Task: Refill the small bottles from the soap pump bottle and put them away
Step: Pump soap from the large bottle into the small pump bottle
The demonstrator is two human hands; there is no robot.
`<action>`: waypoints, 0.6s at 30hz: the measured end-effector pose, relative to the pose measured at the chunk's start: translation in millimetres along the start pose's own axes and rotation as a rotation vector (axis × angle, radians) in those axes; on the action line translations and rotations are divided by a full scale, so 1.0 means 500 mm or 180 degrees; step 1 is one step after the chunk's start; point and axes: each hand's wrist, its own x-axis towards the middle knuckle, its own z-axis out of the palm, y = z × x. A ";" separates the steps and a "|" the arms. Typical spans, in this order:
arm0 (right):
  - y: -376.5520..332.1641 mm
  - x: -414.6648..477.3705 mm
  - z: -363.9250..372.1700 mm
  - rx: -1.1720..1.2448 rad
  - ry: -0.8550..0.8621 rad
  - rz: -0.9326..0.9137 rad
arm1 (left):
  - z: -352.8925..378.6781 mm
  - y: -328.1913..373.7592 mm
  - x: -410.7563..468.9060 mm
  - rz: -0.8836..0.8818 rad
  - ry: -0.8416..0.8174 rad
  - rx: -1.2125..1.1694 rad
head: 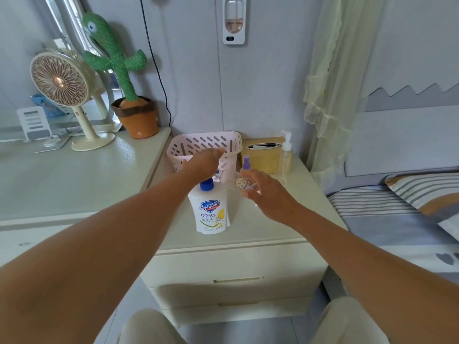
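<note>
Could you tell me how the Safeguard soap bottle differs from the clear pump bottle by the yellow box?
The Safeguard soap bottle is white, labelled, with a blue pump; the clear pump bottle is transparent with a white pump. The Safeguard soap bottle is broader and nearer; the clear pump bottle slimmer, further back. Both stand upright.

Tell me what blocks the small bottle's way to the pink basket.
The left hand, over the soap bottle, lies across the front rim of the basket, in the path of the small bottle.
</note>
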 end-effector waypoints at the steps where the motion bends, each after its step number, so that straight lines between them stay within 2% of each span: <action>1: -0.002 0.002 -0.004 -0.0034 0.0002 -0.0039 | -0.005 0.003 -0.002 0.0023 0.0046 0.0061; 8: -0.002 0.007 -0.006 -0.0094 -0.0003 -0.0073 | 0.016 -0.021 0.014 0.0090 0.0083 0.0081; 14: 0.001 0.002 -0.003 -0.0038 -0.0042 -0.0138 | -0.002 -0.009 0.004 -0.0122 -0.0044 -0.0197; 18: -0.006 0.011 -0.015 -0.0054 -0.0057 -0.0138 | -0.013 -0.001 0.000 -0.0071 0.0126 -0.0147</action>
